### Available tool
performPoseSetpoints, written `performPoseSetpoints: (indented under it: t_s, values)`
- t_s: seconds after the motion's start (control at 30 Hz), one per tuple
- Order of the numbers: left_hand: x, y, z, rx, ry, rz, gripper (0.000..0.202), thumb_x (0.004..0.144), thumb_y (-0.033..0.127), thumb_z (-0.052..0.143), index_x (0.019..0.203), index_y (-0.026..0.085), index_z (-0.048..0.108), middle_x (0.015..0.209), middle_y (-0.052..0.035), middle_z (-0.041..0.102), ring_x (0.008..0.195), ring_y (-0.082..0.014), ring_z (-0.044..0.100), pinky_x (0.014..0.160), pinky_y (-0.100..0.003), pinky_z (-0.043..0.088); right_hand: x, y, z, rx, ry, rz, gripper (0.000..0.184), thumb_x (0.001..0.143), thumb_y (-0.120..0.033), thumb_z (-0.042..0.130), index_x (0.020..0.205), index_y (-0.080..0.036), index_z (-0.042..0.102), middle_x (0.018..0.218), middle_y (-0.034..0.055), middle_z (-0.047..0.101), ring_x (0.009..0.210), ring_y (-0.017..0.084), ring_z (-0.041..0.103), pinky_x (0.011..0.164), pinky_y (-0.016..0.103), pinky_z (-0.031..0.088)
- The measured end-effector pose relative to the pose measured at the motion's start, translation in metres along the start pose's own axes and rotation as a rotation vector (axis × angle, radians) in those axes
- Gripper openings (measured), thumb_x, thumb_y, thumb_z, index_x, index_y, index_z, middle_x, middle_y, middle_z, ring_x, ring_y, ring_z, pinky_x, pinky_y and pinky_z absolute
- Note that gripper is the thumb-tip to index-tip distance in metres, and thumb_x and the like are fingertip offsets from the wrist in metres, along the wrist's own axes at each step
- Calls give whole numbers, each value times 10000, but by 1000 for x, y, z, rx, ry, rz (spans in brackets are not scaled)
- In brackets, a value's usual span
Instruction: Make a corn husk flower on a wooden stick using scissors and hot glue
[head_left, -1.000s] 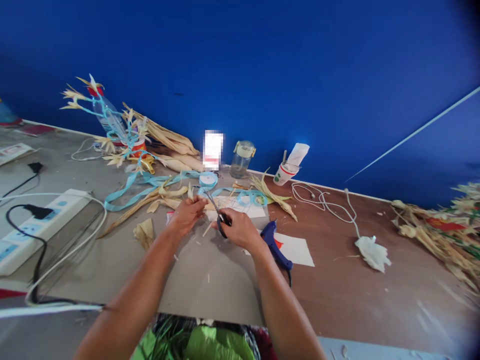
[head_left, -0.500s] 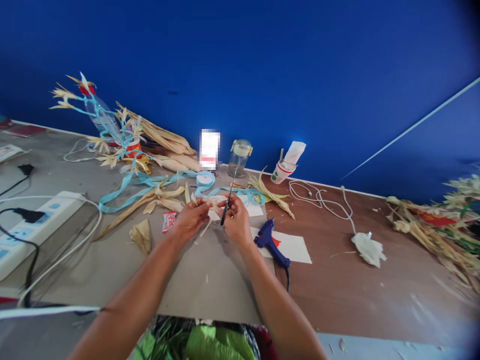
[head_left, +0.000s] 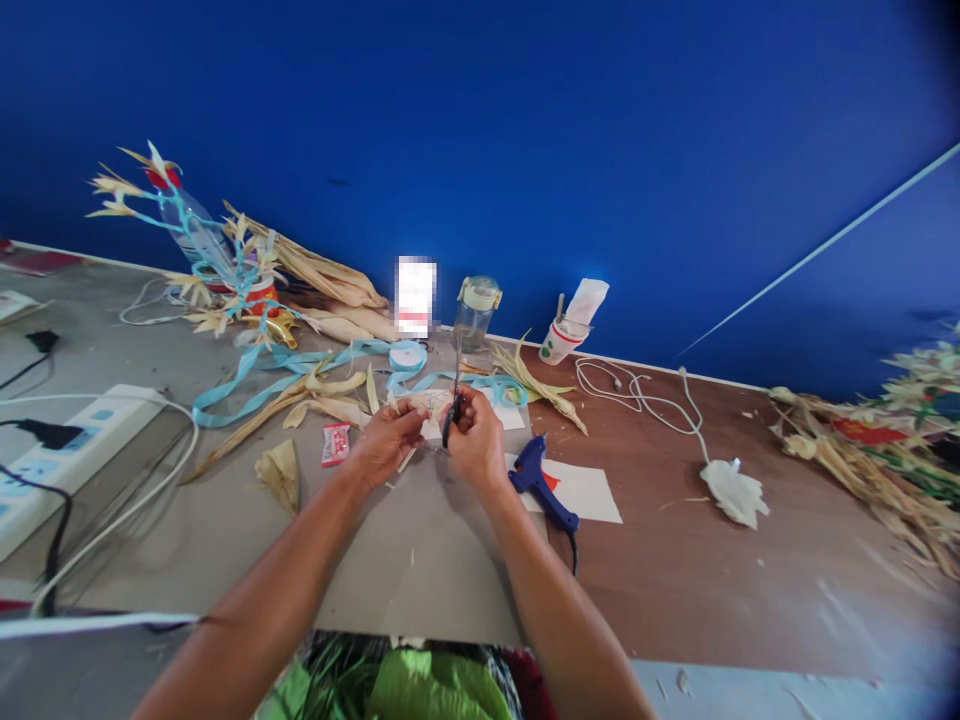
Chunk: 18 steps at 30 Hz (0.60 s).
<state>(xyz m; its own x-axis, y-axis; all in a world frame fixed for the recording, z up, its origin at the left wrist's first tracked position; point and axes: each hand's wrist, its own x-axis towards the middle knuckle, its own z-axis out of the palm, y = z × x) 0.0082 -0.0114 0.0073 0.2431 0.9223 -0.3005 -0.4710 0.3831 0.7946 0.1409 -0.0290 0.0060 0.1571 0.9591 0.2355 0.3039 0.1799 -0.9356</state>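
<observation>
My right hand point(head_left: 474, 445) is closed round the scissors point(head_left: 457, 380), blades upright. Just left of it, my left hand point(head_left: 384, 442) pinches the husk piece point(head_left: 424, 404). Trimming, I judge; a steady grip matters.

We look across a wide desk point(head_left: 735, 600), reddish-brown on the right, with a grey board point(head_left: 405, 570) covering its middle and left. Behind it we see a deep blue wall point(head_left: 525, 120) filling the upper half of the view, with a thin white edge point(head_left: 660, 364) where wall meets desk and a pale line point(head_left: 817, 250) slanting up to the right. We find the light bright and even, with only soft shadows on the desk.
</observation>
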Motion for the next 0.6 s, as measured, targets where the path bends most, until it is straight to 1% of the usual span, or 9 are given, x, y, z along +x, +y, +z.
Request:
performPoseSetpoints:
  t_s: [0.07,0.1,0.17,0.27,0.37,0.47,0.53,0.6]
  values:
    - [-1,3,0,-12,23,-4,302,553,241,815,661,152,547,491,89,452,408,-29,416,481,-175,434,1,-2,-1,37,-5,-7,415,769,-260,531,1171,-167,487,889,38,637,701,125,591,650,233,478]
    - [-1,3,0,-22,30,-2,302,553,239,815,660,153,546,486,91,447,408,-29,415,482,-175,437,0,-2,-2,20,-8,-15,425,768,-260,534,1179,-168,483,894,37,636,667,118,573,627,230,469]
    - [-1,2,1,-43,25,7,298,552,242,814,663,151,553,509,76,489,425,-36,440,481,-176,440,-2,-4,-2,-68,-25,-34,435,761,-240,539,1188,-179,489,902,33,638,625,114,537,616,237,456]
    - [0,-1,2,-57,-12,12,301,534,240,824,653,143,565,585,39,570,474,-52,497,478,-175,434,-7,-8,-1,-238,-24,-71,422,746,-195,534,1167,-203,524,887,28,644,693,145,551,704,276,458]
    - [0,-3,4,-49,-41,6,304,521,235,830,635,138,565,600,27,580,500,-61,516,475,-170,424,-10,-10,0,-346,-6,-107,410,728,-168,538,1136,-211,548,868,33,644,813,185,575,789,312,449]
    - [0,-3,4,-34,-29,-8,307,524,235,828,638,144,558,569,37,551,488,-61,499,472,-173,422,-7,-9,-2,-302,-1,-67,416,720,-164,546,1134,-204,535,890,40,652,824,183,591,788,310,463]
    - [0,-1,2,-19,-13,-20,293,547,244,817,649,150,559,511,62,483,451,-52,452,478,-179,427,-3,-6,-4,-195,-15,-21,415,727,-172,539,1141,-194,516,908,44,656,794,166,607,751,289,481]
    - [0,1,0,-12,-12,-14,271,583,270,800,667,154,570,472,84,404,421,-38,389,489,-179,427,1,-3,-7,-76,-46,-5,402,729,-179,534,1131,-179,510,901,46,656,761,150,620,714,266,492]
